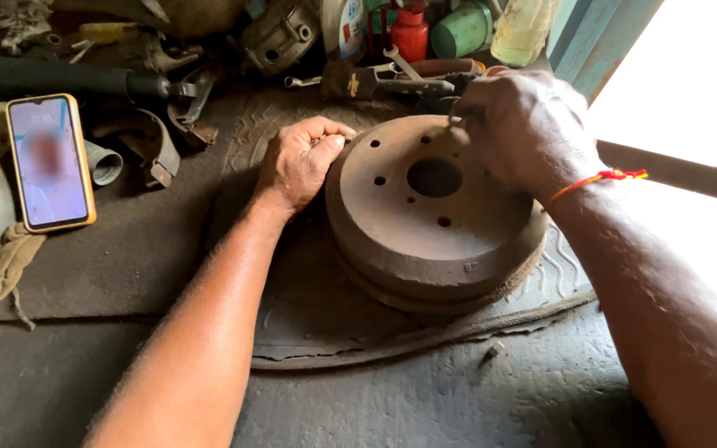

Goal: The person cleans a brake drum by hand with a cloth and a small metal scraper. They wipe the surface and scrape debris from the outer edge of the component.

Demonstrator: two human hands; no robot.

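Head view: a rusty brake drum (433, 211) lies flat on a worn rubber mat (309, 323). The left hand (300, 162), fist closed, grips its left rim; the right hand (524, 124) pinches something small, unclear, at its far edge. Left of the drum lies a smartphone (50, 162). Judging by this, a hole is being worked; steadying the drum matters next.

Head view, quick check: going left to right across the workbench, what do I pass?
Phone → left hand → rusty brake drum → right hand with a red thread on its wrist.

Two bare forearms with no sleeves, thin red-and-orange thread bracelet (597, 177) tied around the right wrist
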